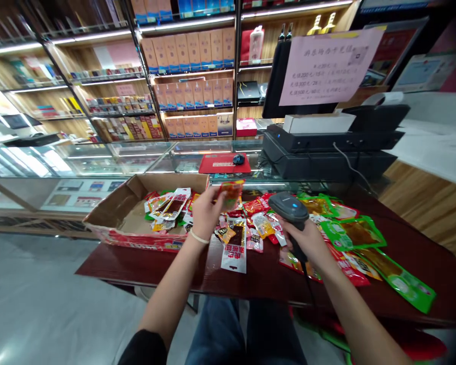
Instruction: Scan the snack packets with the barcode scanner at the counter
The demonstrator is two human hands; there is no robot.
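My left hand (207, 210) is raised above the dark red table (258, 274), its fingers closed on a small orange-red snack packet (231, 194). My right hand (307, 241) grips the handle of a dark barcode scanner (289, 208), whose head sits just right of the packet and faces it. Below both hands lie several loose snack packets (247, 233) in red, white and yellow. A white-and-red packet (234, 251) lies nearest the table's front edge.
An open cardboard box (117, 213) with several packets in it stands at the table's left. Green packets (351, 233) spread to the right. Behind are a glass counter (137, 157), a cash register (327, 147) with a pink notice, and stocked shelves.
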